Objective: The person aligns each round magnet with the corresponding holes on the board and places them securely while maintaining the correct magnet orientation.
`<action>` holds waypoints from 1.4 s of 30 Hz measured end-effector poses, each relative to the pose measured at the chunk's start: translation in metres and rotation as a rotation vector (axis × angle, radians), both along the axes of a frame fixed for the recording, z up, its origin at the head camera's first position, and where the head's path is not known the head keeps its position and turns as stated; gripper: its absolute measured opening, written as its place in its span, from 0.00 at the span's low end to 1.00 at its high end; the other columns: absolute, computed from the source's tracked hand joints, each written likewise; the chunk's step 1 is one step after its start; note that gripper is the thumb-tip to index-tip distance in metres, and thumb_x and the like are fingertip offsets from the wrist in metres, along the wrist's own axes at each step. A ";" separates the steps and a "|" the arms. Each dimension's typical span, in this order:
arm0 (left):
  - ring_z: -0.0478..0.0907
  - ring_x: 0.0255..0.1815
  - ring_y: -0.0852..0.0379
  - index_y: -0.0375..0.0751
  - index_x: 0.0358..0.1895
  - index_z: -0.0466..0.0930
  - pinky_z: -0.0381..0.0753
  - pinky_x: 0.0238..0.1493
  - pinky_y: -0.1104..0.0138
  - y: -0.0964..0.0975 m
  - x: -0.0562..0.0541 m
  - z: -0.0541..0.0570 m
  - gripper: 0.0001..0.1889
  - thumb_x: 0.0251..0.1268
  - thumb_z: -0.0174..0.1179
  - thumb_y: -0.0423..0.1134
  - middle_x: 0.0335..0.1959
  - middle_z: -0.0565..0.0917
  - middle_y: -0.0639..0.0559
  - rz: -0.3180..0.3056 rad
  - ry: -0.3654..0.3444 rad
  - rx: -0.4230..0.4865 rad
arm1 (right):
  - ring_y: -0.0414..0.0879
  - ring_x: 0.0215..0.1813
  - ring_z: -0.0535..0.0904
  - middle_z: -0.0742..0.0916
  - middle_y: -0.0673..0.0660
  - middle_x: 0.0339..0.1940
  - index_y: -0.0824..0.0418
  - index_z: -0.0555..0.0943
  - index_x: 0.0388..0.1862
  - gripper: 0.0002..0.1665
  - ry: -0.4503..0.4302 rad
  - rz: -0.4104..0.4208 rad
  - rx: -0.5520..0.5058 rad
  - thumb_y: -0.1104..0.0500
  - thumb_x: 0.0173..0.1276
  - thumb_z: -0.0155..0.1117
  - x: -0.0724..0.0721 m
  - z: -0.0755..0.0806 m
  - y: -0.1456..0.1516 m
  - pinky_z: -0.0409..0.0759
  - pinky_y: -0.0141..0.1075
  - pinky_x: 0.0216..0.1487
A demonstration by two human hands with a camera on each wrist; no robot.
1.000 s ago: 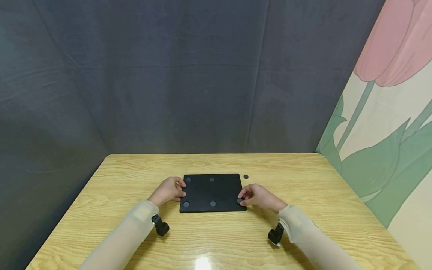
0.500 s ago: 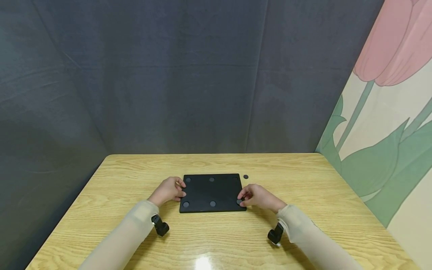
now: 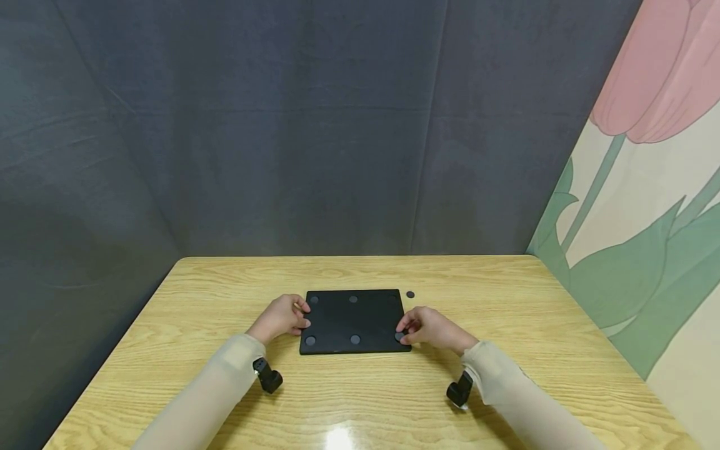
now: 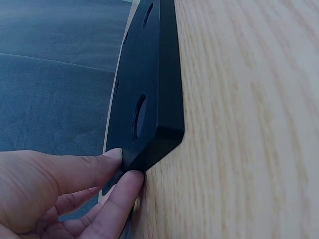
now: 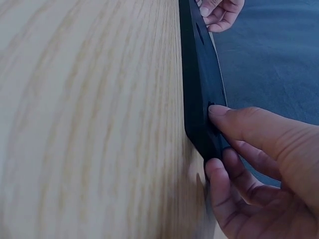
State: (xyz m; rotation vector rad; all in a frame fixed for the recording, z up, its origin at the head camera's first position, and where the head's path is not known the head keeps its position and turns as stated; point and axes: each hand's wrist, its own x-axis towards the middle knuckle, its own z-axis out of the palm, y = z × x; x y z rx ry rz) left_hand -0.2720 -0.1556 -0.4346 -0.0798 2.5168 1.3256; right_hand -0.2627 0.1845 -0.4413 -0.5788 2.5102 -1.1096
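Note:
A flat black rectangular board (image 3: 354,320) with round spots near its edges lies on the table. My left hand (image 3: 284,315) grips its left edge, with the thumb (image 4: 113,153) on top and a finger against the side. At the opposite edge, near the front corner, my right hand (image 3: 425,327) holds the board. Its thumb (image 5: 219,110) rests on the top face, beside a small dark grey disc (image 3: 399,335); the other fingers curl at the side. Similar discs sit at the front left (image 3: 310,340) and front middle (image 3: 355,339). The back right spot looks darker.
A loose dark disc (image 3: 410,294) lies on the wooden table (image 3: 360,400) just beyond the board's back right corner. A dark curtain (image 3: 304,137) hangs behind the table, and a wall with painted tulips (image 3: 630,250) stands at the right.

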 end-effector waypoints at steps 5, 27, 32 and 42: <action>0.79 0.30 0.53 0.34 0.43 0.76 0.84 0.32 0.64 0.001 0.000 0.000 0.12 0.57 0.64 0.23 0.33 0.75 0.43 0.002 -0.003 0.000 | 0.43 0.33 0.73 0.84 0.51 0.35 0.61 0.83 0.37 0.09 -0.002 -0.009 0.005 0.63 0.58 0.73 0.001 0.000 0.000 0.74 0.31 0.33; 0.78 0.29 0.53 0.34 0.43 0.76 0.84 0.31 0.64 0.000 0.000 -0.001 0.12 0.58 0.64 0.23 0.32 0.76 0.43 -0.006 0.004 -0.001 | 0.44 0.36 0.72 0.83 0.52 0.37 0.62 0.82 0.38 0.11 -0.015 -0.036 0.004 0.63 0.57 0.74 0.002 -0.001 -0.001 0.74 0.32 0.36; 0.78 0.29 0.52 0.33 0.43 0.76 0.84 0.31 0.64 0.000 0.000 -0.001 0.12 0.57 0.64 0.23 0.32 0.76 0.43 -0.010 0.007 0.004 | 0.44 0.36 0.73 0.84 0.52 0.37 0.61 0.82 0.38 0.11 -0.015 -0.039 0.011 0.63 0.57 0.74 0.002 0.000 -0.002 0.75 0.33 0.37; 0.79 0.30 0.52 0.33 0.44 0.76 0.84 0.32 0.63 -0.001 -0.001 -0.001 0.12 0.58 0.64 0.23 0.33 0.76 0.43 -0.007 0.007 0.007 | 0.45 0.36 0.72 0.83 0.52 0.37 0.62 0.82 0.39 0.11 -0.022 -0.038 -0.005 0.64 0.57 0.74 0.001 0.000 -0.002 0.75 0.33 0.37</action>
